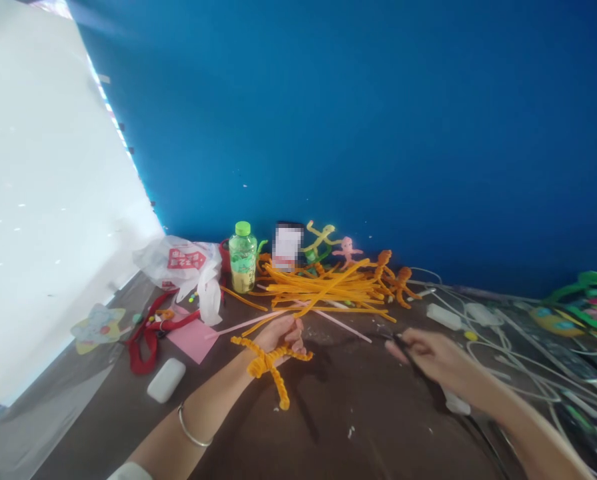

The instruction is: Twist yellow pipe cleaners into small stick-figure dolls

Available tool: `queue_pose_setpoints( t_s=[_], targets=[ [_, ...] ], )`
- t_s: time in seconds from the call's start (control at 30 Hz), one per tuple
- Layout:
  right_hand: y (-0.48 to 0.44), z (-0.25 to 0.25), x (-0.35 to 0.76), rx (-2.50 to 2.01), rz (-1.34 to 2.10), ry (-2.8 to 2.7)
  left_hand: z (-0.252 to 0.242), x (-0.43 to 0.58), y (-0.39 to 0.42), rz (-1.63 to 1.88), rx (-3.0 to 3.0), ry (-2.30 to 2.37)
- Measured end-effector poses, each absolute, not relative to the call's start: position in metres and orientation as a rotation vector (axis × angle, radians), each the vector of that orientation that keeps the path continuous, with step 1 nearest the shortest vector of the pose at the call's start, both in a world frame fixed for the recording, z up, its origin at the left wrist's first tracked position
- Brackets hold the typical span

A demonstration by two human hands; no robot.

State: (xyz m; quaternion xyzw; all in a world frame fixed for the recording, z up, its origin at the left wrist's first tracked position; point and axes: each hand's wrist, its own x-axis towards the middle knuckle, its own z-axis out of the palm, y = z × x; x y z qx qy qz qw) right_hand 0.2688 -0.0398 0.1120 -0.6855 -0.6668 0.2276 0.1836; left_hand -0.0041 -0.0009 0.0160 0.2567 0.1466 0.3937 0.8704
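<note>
My left hand (282, 333) is closed on a fuzzy orange pipe-cleaner figure (264, 363) with curled limbs, one of which hangs down toward the table. To the right, my right hand (431, 353) grips a slim black corded tool (418, 373); blur hides its exact kind. The tool's tip points left and is apart from the figure. Just beyond my left hand lies a pile of straight orange pipe cleaners (328, 290). A pink pipe cleaner (345, 327) lies crosswise in front of the pile.
Behind stand a green-capped bottle (243, 260) and small pipe-cleaner figures, including a pink one (347, 250). At left are a plastic bag (181, 260), red strap (143, 350), pink paper (194, 337) and white case (167, 381). White cables (498, 347) tangle at right.
</note>
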Motion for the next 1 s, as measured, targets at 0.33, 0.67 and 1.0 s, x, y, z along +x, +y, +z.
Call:
queue_pose_setpoints(
  t_s=[0.33, 0.67, 1.0],
  targets=[
    [-0.053, 0.074, 0.171, -1.51, 1.237, -1.904, 0.016, -0.003, -0.004, 0.736, 0.596, 0.225],
    [-0.047, 0.072, 0.158, -1.244, 1.526, -1.748, 0.015, -0.002, -0.003, 0.613, 0.656, 0.163],
    [-0.041, 0.046, 0.155, -1.204, 1.413, -1.784, 0.016, -0.004, -0.001, 0.614, 0.632, 0.188]
  ],
)
